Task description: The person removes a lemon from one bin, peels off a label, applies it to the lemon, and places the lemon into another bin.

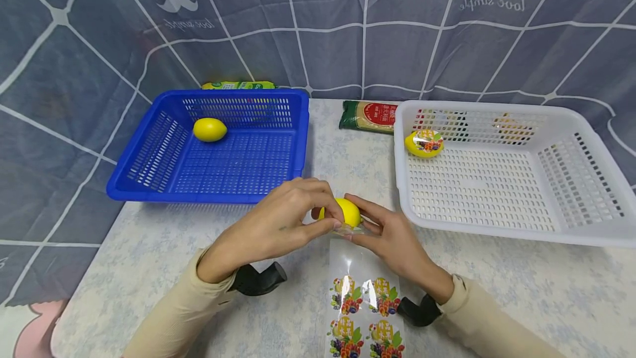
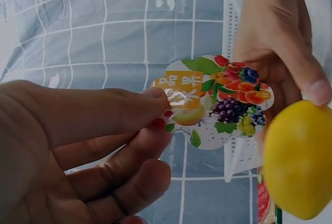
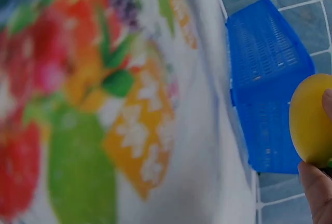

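Between thumb and forefinger, my left hand [image 1: 285, 220] pinches a fruit-print sticker [image 2: 228, 105], its printed face turned to the left wrist camera. My right hand [image 1: 399, 245] grips a yellow lemon [image 1: 351, 211] at its side, close to the sticker. In the left wrist view a narrow gap separates lemon and sticker; in the head view the left fingers cover part of the lemon. On the table below the hands lies a clear sheet [image 1: 353, 258] bearing several more fruit stickers [image 1: 345, 294].
At the left, a blue basket [image 1: 300, 142] holds a plain lemon [image 1: 210, 130]. A white basket [image 1: 404, 181] on the right contains a lemon with a fruit sticker [image 1: 424, 143]. Behind them are a green-and-red food packet [image 1: 370, 116] and a yellow-green packet [image 1: 238, 85], against a grey checked curtain.
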`<state>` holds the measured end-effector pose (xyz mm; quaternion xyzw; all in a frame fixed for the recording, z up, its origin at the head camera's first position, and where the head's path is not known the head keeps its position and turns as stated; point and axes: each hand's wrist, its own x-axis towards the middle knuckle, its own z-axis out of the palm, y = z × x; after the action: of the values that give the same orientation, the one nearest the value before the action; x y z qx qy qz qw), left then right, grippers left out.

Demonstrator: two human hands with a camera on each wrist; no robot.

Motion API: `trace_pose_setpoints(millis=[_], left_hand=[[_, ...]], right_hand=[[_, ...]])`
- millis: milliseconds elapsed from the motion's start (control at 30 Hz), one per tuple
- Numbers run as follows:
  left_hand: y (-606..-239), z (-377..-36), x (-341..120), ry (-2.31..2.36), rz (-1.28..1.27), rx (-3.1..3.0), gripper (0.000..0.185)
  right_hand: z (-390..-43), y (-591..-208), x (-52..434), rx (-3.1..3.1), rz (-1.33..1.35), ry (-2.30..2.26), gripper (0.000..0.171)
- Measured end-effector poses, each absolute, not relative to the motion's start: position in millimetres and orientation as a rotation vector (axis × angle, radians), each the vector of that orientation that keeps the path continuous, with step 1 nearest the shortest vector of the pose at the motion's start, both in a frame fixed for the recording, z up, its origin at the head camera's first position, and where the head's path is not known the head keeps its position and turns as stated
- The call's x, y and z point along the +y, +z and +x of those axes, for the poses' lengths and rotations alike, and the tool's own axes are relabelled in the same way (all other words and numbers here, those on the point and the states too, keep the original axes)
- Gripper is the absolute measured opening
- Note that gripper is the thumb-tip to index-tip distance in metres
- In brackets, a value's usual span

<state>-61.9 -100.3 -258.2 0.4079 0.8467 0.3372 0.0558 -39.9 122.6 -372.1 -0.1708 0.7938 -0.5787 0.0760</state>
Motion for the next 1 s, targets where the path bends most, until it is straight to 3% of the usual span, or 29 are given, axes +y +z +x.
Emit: trace_pose_setpoints(millis=[1000], left_hand=[[-263,-67,-97,1.003,1.186,2.652,0.004]], right_hand=[[-25,-350,135,2.490,-0.694,-1.670,0.068]])
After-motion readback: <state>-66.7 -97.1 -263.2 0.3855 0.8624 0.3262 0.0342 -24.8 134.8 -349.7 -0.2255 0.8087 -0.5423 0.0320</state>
